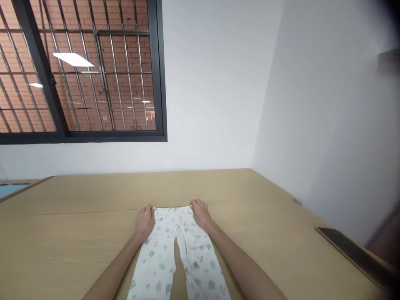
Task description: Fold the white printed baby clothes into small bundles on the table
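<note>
A pair of white pants (162, 246) with a small green, grey and pink print lies spread on the wooden table, waistband away from me and legs toward me. The lower ends of both legs run out of the picture. At the left corner of the waistband, my left hand (145, 222) is closed on the fabric. My right hand (201, 213) grips the opposite corner, its fingers curled over the edge. Between the two hands the waistband runs nearly straight.
The light wooden table (78, 237) has a seam across it and meets a white wall (215, 91) behind. A dark, barred window (106, 79) is at upper left. Along the table's right edge sits a long dark panel (350, 250). Something blue (12, 189) shows beyond the left edge.
</note>
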The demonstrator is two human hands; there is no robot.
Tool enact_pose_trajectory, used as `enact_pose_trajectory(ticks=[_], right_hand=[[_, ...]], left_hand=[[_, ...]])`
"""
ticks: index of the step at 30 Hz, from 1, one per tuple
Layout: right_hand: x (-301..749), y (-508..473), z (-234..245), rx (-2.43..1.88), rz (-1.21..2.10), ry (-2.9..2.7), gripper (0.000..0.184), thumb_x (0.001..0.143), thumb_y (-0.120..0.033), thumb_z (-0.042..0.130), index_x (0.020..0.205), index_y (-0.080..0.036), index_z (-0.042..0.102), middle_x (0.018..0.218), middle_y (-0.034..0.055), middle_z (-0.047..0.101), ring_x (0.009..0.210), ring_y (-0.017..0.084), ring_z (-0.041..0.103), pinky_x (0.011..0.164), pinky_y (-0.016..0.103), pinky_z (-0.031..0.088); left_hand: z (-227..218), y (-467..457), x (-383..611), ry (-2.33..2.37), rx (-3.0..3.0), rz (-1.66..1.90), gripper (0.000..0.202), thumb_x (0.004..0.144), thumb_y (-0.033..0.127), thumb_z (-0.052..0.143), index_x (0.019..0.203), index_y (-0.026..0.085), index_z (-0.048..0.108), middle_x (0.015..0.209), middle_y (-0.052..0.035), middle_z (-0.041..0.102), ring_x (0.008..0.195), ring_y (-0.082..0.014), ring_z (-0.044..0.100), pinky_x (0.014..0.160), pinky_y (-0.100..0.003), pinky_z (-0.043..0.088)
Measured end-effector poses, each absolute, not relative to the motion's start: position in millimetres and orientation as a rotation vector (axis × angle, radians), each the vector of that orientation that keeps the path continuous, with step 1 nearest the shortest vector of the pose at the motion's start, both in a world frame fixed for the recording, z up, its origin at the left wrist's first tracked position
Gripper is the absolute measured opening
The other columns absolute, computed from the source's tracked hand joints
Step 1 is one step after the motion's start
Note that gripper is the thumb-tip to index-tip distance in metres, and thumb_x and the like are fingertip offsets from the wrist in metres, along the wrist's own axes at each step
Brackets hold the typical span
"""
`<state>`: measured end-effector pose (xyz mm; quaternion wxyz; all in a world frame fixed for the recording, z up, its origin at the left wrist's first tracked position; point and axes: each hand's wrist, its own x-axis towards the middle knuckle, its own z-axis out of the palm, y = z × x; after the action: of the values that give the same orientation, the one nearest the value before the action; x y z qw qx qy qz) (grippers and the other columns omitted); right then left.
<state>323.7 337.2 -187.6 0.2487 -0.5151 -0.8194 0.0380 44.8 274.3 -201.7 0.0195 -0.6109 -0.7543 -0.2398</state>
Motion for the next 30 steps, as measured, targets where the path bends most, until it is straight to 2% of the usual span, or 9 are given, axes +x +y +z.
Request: enact_pose_trajectory(ticks=[4,13,18,20,22,24,27,28,30], right_hand=[[314.6,356.6,-193.8,-1.473,0.029,-2.243,0.024,0.101,-0.011,0.04,0.109,-0.018,0.062,0.114,0.01,0.062,0.108,0.023,0.052,0.09,0.033,0.032],[305.5,378.5,-195.3,-1.499,-0.113,-2.278,0.032,0.094,-0.001,0.044,0.112,-0.018,0.063,0.115,0.0113,0.063,0.108,0.023,0.053,0.09,0.034,0.031],[305.4,381.3,-196.0,-1.513,-0.131,-2.296,0.037,0.09,0.004,0.043,0.11,-0.018,0.065,0.115,0.0121,0.064,0.109,0.024,0.054,0.091,0.035,0.03],[305.7,380.4,-197.3,-1.535,-0.133,-2.275,0.036,0.092,0.001,0.041,0.113,-0.018,0.064,0.117,0.0135,0.063,0.11,0.025,0.053,0.091,0.036,0.03],[306.4,379.7,-198.6,-1.563,-0.132,-2.24,0.032,0.097,-0.005,0.04,0.116,-0.017,0.063,0.119,0.0154,0.061,0.111,0.026,0.053,0.092,0.038,0.03],[307.2,379.9,-199.7,-1.587,-0.122,-2.212,0.028,0.101,-0.015,0.039,0.116,-0.016,0.063,0.119,0.0167,0.061,0.111,0.028,0.052,0.092,0.039,0.03],[308.4,382.0,-201.7,-1.597,-0.096,-2.202,0.029,0.104,-0.023,0.038,0.113,-0.017,0.064,0.118,0.0162,0.061,0.11,0.028,0.053,0.092,0.04,0.031],[308.7,382.8,-202.5,-1.597,-0.087,-2.202,0.03,0.105,-0.024,0.037,0.113,-0.017,0.065,0.117,0.0157,0.062,0.109,0.027,0.053,0.092,0.04,0.031],[309.0,384.2,-203.8,-1.595,-0.074,-2.202,0.031,0.105,-0.025,0.036,0.114,-0.018,0.064,0.118,0.0149,0.062,0.109,0.027,0.053,0.092,0.04,0.031]], left_hand=[[-199.1,293.4,50.3,-2.396,-1.807,-0.618,0.031,0.097,0.044,0.056,0.111,0.016,0.061,0.107,-0.0053,0.065,0.099,-0.0203,0.063,0.09,-0.043,0.052],[-193.5,310.0,56.3,-2.446,-1.732,-0.426,0.033,0.096,0.042,0.06,0.116,0.016,0.061,0.114,-0.0069,0.065,0.103,-0.0212,0.064,0.09,-0.044,0.055],[-166.8,303.9,72.3,-2.362,-1.806,-0.352,0.034,0.095,0.042,0.061,0.118,0.017,0.061,0.118,-0.0076,0.064,0.107,-0.0228,0.063,0.094,-0.047,0.053],[-152.7,293.9,90.9,-2.275,-1.912,-0.339,0.033,0.098,0.039,0.056,0.12,0.015,0.06,0.122,-0.0102,0.063,0.114,-0.0252,0.06,0.099,-0.05,0.049],[-144.1,272.8,118.9,-2.156,-2.085,-0.332,0.034,0.103,0.033,0.04,0.121,0.011,0.059,0.123,-0.016,0.062,0.116,-0.0286,0.059,0.1,-0.052,0.046],[-146.0,238.4,153.5,-2.022,-2.308,-0.314,0.043,0.104,0.032,0.026,0.119,0.01,0.06,0.116,-0.0212,0.065,0.109,-0.0316,0.063,0.094,-0.052,0.048],[-169.4,174.6,206.3,-1.82,-2.693,-0.189,0.046,0.097,0.056,0.039,0.106,0.021,0.068,0.091,-0.0174,0.072,0.088,-0.0328,0.07,0.08,-0.052,0.053],[-180.4,155.7,221.4,-1.758,-2.824,-0.117,0.048,0.095,0.061,0.042,0.104,0.023,0.07,0.087,-0.0194,0.072,0.084,-0.0347,0.071,0.076,-0.054,0.053],[-201.8,129.0,245.7,-1.719,-2.968,-0.013,0.051,0.096,0.06,0.037,0.11,0.025,0.071,0.086,-0.0239,0.072,0.085,-0.0378,0.072,0.069,-0.055,0.054]])
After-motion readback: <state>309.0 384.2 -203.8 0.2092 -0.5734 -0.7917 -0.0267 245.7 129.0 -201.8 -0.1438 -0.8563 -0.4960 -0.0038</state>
